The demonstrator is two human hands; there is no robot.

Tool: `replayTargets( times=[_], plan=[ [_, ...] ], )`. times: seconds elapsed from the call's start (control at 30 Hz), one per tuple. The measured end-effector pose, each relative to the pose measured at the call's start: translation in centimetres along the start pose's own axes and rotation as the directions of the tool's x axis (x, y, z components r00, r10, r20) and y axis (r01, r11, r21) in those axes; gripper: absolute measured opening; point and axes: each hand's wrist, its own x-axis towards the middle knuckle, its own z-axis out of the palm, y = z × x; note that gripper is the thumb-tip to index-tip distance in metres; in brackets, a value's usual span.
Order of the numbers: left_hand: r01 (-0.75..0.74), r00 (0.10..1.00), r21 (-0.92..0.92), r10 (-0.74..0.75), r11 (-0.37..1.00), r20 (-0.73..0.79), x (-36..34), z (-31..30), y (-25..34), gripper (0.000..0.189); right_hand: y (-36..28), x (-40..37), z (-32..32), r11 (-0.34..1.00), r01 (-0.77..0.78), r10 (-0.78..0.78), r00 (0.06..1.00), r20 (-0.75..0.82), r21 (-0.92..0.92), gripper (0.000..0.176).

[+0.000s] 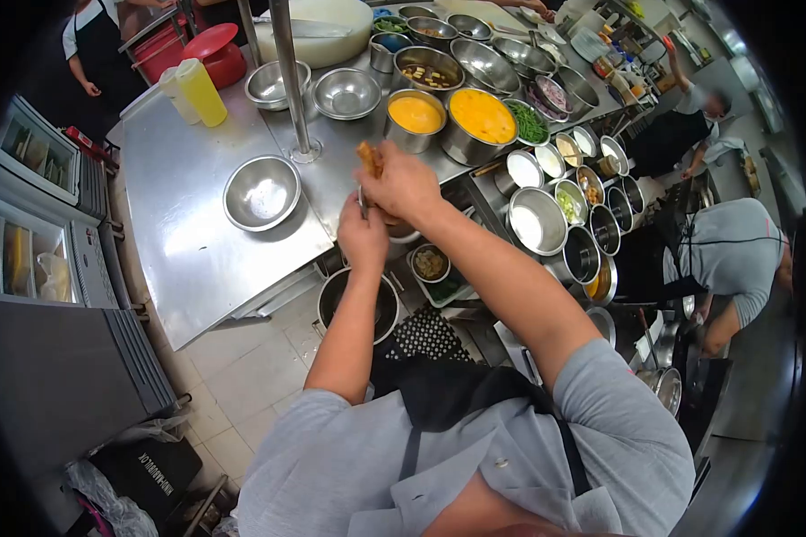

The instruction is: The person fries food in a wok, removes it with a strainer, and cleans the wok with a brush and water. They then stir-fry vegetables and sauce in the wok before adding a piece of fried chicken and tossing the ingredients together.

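Note:
My right hand (405,186) is closed on a golden-brown piece of food (367,159) that sticks out past the fingers at the table's edge. Just below and nearer to me, my left hand (363,237) is closed around a thin metal tool (363,202); only a short shiny part of it shows between the two hands. Under my right wrist, a metal container (406,236) is partly hidden. An empty steel bowl (262,193) stands on the steel table (179,259) to the left of my hands.
Pots of yellow liquid (416,115) and a bowl of chopped greens (530,123) stand beyond my right hand. A metal post (291,80) rises from the table. A large pot (331,300) sits below my left forearm. A co-worker (734,242) stands at the right.

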Motion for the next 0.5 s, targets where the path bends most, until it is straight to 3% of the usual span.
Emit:
replayTargets(
  times=[0.07,0.2,0.27,0.33,0.4,0.43,0.47,0.5],
  plan=[
    [0.285,0.923,-0.053,-0.259,0.957,0.285,-1.2,-1.0,2.5,0.028,0.0,0.2,-1.1,0.999,-0.029,0.030,0.999,0.015,-0.041,0.032],
    [0.286,0.914,-0.058,-0.254,0.957,0.318,-3.1,-0.6,1.7,0.017,3.7,-1.6,-5.7,0.997,-0.035,0.040,0.996,-0.081,0.067,0.025],
    [0.283,0.900,-0.061,-0.243,0.957,0.361,-3.1,-0.7,1.7,0.017,5.1,-4.4,-9.0,0.943,-0.023,0.049,0.997,-0.068,0.333,0.025],
    [0.351,0.830,-0.081,-0.270,0.933,0.487,-3.4,-0.4,2.0,0.019,7.3,-7.0,-10.6,0.918,-0.013,0.071,0.989,-0.133,0.396,0.022],
    [0.337,0.808,-0.100,-0.233,0.936,0.541,-4.5,0.3,2.9,0.019,6.9,-10.4,-13.7,0.834,0.110,0.035,0.968,-0.250,0.541,0.016],
    [0.272,0.799,-0.053,-0.195,0.961,0.569,-5.0,1.0,2.3,0.019,7.2,-11.9,-15.6,0.884,0.114,0.015,0.962,-0.271,0.454,0.013],
    [0.196,0.785,-0.014,-0.148,0.981,0.601,-5.4,1.7,1.7,0.019,6.8,-13.7,-17.3,0.844,0.136,0.040,0.949,-0.314,0.519,0.013],
    [0.222,0.807,-0.072,-0.142,0.972,0.573,-5.9,2.4,0.9,0.019,6.6,-15.6,-19.2,0.846,0.109,0.089,0.936,-0.340,0.521,0.012]
  ],
)
